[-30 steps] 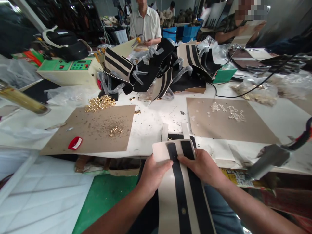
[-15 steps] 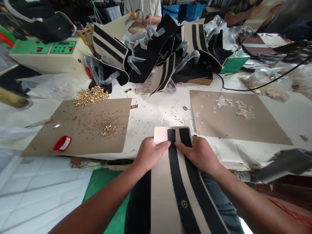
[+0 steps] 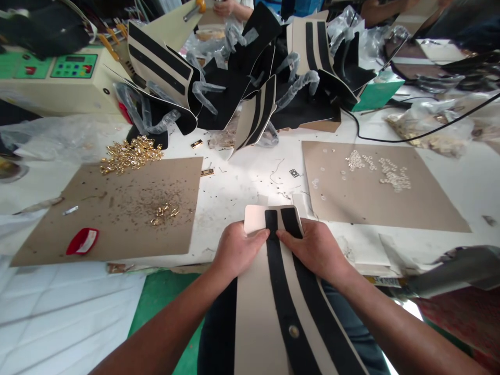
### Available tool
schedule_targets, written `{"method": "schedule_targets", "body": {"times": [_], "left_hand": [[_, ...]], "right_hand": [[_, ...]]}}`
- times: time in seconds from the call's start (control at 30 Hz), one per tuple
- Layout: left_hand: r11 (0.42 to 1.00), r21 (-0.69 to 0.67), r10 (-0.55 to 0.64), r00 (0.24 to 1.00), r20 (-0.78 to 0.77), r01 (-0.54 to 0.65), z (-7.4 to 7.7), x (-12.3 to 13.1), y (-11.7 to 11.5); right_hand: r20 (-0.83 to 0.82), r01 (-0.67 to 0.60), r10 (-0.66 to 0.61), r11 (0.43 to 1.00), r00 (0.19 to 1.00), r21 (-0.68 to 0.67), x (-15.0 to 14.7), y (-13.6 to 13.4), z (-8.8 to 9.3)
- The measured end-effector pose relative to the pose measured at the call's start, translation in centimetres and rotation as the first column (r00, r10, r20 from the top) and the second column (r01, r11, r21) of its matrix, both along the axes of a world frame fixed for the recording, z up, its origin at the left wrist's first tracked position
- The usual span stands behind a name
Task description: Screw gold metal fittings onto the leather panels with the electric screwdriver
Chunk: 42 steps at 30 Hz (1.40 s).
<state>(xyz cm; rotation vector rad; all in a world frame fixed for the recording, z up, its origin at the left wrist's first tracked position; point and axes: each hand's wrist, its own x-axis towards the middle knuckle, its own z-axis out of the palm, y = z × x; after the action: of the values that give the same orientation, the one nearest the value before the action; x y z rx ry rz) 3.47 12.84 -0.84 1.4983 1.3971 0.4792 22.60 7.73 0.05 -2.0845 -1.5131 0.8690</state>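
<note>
A cream panel with two black stripes (image 3: pixel 273 307) runs from my lap up over the white table's front edge (image 3: pixel 234 198). My left hand (image 3: pixel 234 249) grips its top end from the left, thumb pressed on the left black stripe. My right hand (image 3: pixel 316 247) grips the same end from the right, thumb on the stripe beside the left thumb. A round metal snap (image 3: pixel 293 330) sits on the left stripe lower down.
Left brown cardboard sheet (image 3: pixel 117 208) carries gold fittings (image 3: pixel 130 153) and a red item (image 3: pixel 82 241). Right cardboard sheet (image 3: pixel 375 187) holds small silver parts (image 3: pixel 375 169). A pile of striped panels (image 3: pixel 242 78), a beige machine (image 3: pixel 58 78) and a black cable (image 3: pixel 410 138) lie behind. Other people's hands work at the far edge.
The view has tilted down and closer to the table. Both hands have slid the panel's top end a little forward onto the table, thumbs drawing together on the stripe.
</note>
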Motion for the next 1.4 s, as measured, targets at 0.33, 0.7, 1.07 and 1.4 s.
{"method": "schedule_targets", "body": {"times": [0.33, 0.7, 1.07, 1.4], "left_hand": [[0.999, 0.009, 0.053, 0.998, -0.021, -0.053, 0.38, 0.35, 0.04], [0.998, 0.010, 0.059, 0.998, 0.029, -0.060, 0.13, 0.08, -0.02], [0.999, 0.027, 0.033, 0.999, -0.015, -0.032, -0.04, 0.14, 0.20], [0.844, 0.520, 0.037, 0.955, -0.295, 0.128, 0.14, 0.19, -0.12]], "right_hand": [[0.053, -0.012, 0.015, 0.999, 0.998, -0.052, -0.22, 0.48, 0.21], [0.038, 0.014, -0.012, 0.998, 0.999, -0.063, -0.11, 0.72, -0.04], [0.110, 0.008, 0.000, 0.997, 0.994, -0.079, -0.46, 0.92, 0.22], [0.200, -0.035, 0.048, 0.997, 0.979, -0.067, -0.74, 1.01, 0.12]]}}
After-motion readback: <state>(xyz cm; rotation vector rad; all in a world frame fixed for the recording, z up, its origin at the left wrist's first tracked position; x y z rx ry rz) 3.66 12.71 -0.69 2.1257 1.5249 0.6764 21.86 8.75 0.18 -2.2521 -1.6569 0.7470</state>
